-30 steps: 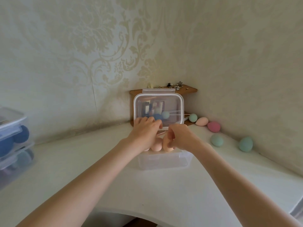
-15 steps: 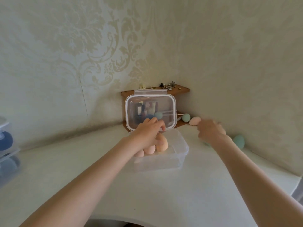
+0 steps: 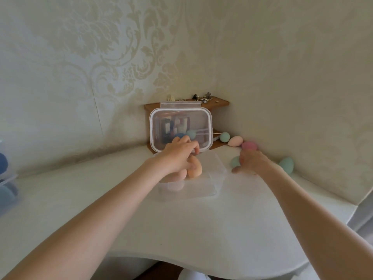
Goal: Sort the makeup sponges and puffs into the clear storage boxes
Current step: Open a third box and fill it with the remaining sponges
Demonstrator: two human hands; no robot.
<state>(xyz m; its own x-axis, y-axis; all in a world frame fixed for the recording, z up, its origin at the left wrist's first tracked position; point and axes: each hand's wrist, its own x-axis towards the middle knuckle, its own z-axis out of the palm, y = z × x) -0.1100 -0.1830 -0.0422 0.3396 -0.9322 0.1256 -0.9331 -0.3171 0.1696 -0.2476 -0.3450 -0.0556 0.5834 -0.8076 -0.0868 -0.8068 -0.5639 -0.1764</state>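
Left hand [image 3: 179, 156] sits over the clear box [image 3: 214, 178] on the table [image 3: 201, 229], fingers curled around a peach sponge [image 3: 195, 168] inside it, and more peach sponges lie beneath, mostly hidden under the palm, so their number is anyone's guess. The box walls are so transparent that the near edge is hard to trace. Behind it the lid [image 3: 180, 129] stands upright against a small wooden shelf [image 3: 217, 104]; through the plastic, dark shapes, a blue ball and a mint one show only as blurs. The bits on top of the shelf are too small to name.

Right hand [image 3: 253, 163] is out to the side, palm down on the table, fingers spread and gripping nothing, and it covers most of a mint sponge [image 3: 235, 161], only the left edge peeking out. Just beyond its fingertips sits a pink sponge [image 3: 249, 145], then a peach one [image 3: 235, 141] and another mint one [image 3: 224, 136] by the shelf. A further mint sponge [image 3: 286, 164] rests near the wall. Far left, stacked boxes [image 3: 7, 178] with blue puffs are cut off by the frame.

A second ago both hands were together at the box; since then the right has left it and travelled to the loose sponges, while the left stays put on its peach sponge.
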